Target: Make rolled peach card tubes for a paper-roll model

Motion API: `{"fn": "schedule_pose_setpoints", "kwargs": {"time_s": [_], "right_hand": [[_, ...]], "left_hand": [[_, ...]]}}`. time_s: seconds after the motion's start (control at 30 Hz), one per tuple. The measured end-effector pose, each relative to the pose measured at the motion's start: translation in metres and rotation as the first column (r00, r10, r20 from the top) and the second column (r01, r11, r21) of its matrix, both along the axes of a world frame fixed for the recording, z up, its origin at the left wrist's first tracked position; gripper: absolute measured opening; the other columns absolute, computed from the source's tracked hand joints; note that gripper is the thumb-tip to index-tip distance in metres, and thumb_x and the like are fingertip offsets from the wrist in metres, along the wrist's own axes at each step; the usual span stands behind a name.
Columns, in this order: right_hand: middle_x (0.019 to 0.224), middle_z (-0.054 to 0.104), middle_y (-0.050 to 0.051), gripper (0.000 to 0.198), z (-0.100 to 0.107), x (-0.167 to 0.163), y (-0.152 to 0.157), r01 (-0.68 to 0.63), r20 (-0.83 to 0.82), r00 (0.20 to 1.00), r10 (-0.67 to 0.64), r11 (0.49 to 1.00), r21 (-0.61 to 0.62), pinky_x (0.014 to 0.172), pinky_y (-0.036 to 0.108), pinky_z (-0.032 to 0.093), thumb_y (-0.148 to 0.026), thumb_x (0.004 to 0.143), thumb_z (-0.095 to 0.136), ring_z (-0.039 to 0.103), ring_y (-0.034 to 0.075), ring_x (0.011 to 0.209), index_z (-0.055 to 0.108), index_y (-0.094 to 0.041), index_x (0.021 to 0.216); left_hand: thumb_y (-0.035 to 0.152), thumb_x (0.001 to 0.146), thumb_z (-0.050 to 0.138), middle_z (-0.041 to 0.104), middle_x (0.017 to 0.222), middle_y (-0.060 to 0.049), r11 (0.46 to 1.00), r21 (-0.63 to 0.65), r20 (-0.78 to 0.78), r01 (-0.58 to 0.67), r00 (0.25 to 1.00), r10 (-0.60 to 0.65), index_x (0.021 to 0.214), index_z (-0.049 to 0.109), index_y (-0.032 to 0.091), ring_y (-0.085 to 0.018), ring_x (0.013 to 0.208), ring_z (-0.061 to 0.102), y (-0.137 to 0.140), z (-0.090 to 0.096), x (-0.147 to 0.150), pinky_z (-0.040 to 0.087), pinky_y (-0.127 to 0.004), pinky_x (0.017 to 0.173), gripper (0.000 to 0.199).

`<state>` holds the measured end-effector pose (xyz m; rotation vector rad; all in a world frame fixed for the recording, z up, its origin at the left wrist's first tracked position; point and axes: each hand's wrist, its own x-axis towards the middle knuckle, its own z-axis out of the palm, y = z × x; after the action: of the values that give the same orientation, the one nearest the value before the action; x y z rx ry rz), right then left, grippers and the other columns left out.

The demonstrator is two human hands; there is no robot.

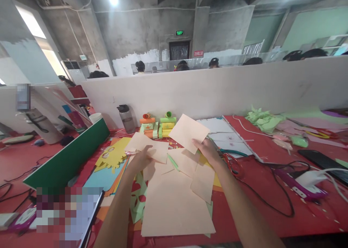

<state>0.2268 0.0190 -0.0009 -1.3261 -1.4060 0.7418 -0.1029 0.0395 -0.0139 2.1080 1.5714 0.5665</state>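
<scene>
My right hand (pixel 208 151) is closed on a squarish piece of peach paper (pixel 186 130), its thumb on top, lifted above the table. My left hand (pixel 141 156) is closed at the edge of another peach paper piece (pixel 159 150); its fingers are partly hidden. A thin shiny pinkish object (pixel 132 152) shows beside that hand, too small to name. Between my forearms lies a large peach sheet (pixel 176 204), with a smaller cut piece (pixel 203 183) overlapping its right side. A slim light-green pen-like item (pixel 173 162) rests on the paper.
Yellow cut paper (pixel 114 154) and blue sheets (pixel 104 177) lie left, near a green board (pixel 67 154). Paper rolls (pixel 157 125) and a bottle (pixel 125 118) stand behind. Red-handled scissors or pliers (pixel 233 164), a power strip (pixel 301 184) and cables are right. A white partition (pixel 217 88) closes the back.
</scene>
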Motion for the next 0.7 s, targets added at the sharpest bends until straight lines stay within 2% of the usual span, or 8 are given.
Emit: {"fn": "schedule_pose_setpoints", "kwargs": {"time_s": [0.07, 0.13, 0.23, 0.3, 0.4, 0.53, 0.63, 0.7], "right_hand": [[0.089, 0.076, 0.008, 0.036, -0.005, 0.001, 0.002, 0.015, 0.007, 1.000, -0.015, 0.999, -0.035, 0.076, 0.032, 0.054, -0.042, 0.082, 0.057, 0.069, 0.026, 0.087, 0.070, -0.015, 0.102], [0.086, 0.076, 0.008, 0.035, -0.009, 0.005, 0.003, 0.020, 0.048, 0.999, -0.017, 0.998, -0.064, 0.071, 0.031, 0.054, -0.041, 0.082, 0.057, 0.069, 0.025, 0.083, 0.070, -0.015, 0.102], [0.094, 0.076, 0.008, 0.034, -0.013, 0.011, 0.003, -0.090, 0.080, 0.992, 0.098, 0.991, -0.103, 0.074, 0.031, 0.054, -0.038, 0.081, 0.061, 0.068, 0.025, 0.088, 0.069, -0.016, 0.106], [0.102, 0.075, 0.008, 0.037, -0.014, 0.014, 0.002, -0.187, 0.074, 0.977, 0.198, 0.973, -0.134, 0.079, 0.033, 0.054, -0.037, 0.079, 0.065, 0.067, 0.026, 0.095, 0.067, -0.016, 0.110], [0.113, 0.071, 0.009, 0.045, -0.013, 0.016, 0.000, -0.268, 0.037, 0.960, 0.276, 0.951, -0.154, 0.083, 0.034, 0.053, -0.035, 0.078, 0.068, 0.067, 0.025, 0.098, 0.062, -0.017, 0.119], [0.112, 0.071, 0.010, 0.050, -0.005, 0.016, -0.004, -0.267, -0.037, 0.964, 0.265, 0.945, -0.187, 0.079, 0.033, 0.053, -0.029, 0.080, 0.065, 0.068, 0.023, 0.091, 0.054, -0.018, 0.128], [0.105, 0.072, 0.009, 0.051, 0.002, 0.016, -0.007, -0.261, -0.086, 0.965, 0.248, 0.939, -0.223, 0.076, 0.033, 0.053, -0.027, 0.082, 0.061, 0.069, 0.023, 0.087, 0.048, -0.021, 0.132], [0.099, 0.073, 0.008, 0.055, 0.007, 0.016, -0.010, -0.258, -0.107, 0.965, 0.238, 0.933, -0.251, 0.073, 0.033, 0.053, -0.027, 0.083, 0.059, 0.070, 0.023, 0.084, 0.044, -0.021, 0.136]], "left_hand": [[0.022, 0.077, 0.057, 0.066, 0.089, -0.004, 1.000, -0.003, 0.114, -0.001, 0.993, 0.001, 0.133, 0.044, 0.026, -0.020, 0.083, 0.063, 0.002, 0.001, -0.001, 0.048, -0.028, 0.069, 0.057], [0.028, 0.080, 0.056, 0.063, 0.084, -0.002, 1.000, -0.026, 0.282, -0.003, 0.959, 0.010, 0.133, 0.040, 0.024, -0.017, 0.075, 0.060, 0.005, 0.003, -0.001, 0.047, -0.026, 0.064, 0.056], [0.034, 0.077, 0.063, 0.058, 0.070, 0.003, 0.995, -0.100, 0.490, 0.019, 0.871, 0.032, 0.138, 0.031, 0.021, -0.012, 0.059, 0.053, 0.005, 0.008, -0.001, 0.042, -0.023, 0.057, 0.070], [0.035, 0.073, 0.069, 0.056, 0.063, 0.006, 0.987, -0.154, 0.557, 0.038, 0.829, 0.055, 0.142, 0.024, 0.019, -0.010, 0.054, 0.048, 0.003, 0.014, -0.002, 0.040, -0.022, 0.056, 0.083], [0.037, 0.071, 0.074, 0.055, 0.062, 0.007, 0.980, -0.196, 0.594, 0.040, 0.800, 0.086, 0.141, 0.027, 0.019, -0.009, 0.053, 0.045, -0.006, 0.030, -0.008, 0.039, -0.021, 0.057, 0.086], [0.043, 0.077, 0.072, 0.057, 0.072, 0.004, 0.945, -0.287, 0.596, 0.158, 0.801, 0.048, 0.130, 0.046, 0.025, -0.011, 0.067, 0.054, -0.024, 0.058, -0.026, 0.042, -0.021, 0.063, 0.063], [0.047, 0.079, 0.068, 0.063, 0.082, 0.000, 0.854, -0.399, 0.525, 0.333, 0.847, -0.084, 0.121, 0.054, 0.024, -0.014, 0.067, 0.058, -0.035, 0.070, -0.044, 0.042, -0.021, 0.058, 0.050], [0.046, 0.075, 0.073, 0.066, 0.093, -0.004, 0.790, -0.420, 0.513, 0.447, 0.835, -0.200, 0.111, 0.062, 0.021, -0.017, 0.073, 0.061, -0.040, 0.068, -0.053, 0.045, -0.023, 0.060, 0.044]]}}
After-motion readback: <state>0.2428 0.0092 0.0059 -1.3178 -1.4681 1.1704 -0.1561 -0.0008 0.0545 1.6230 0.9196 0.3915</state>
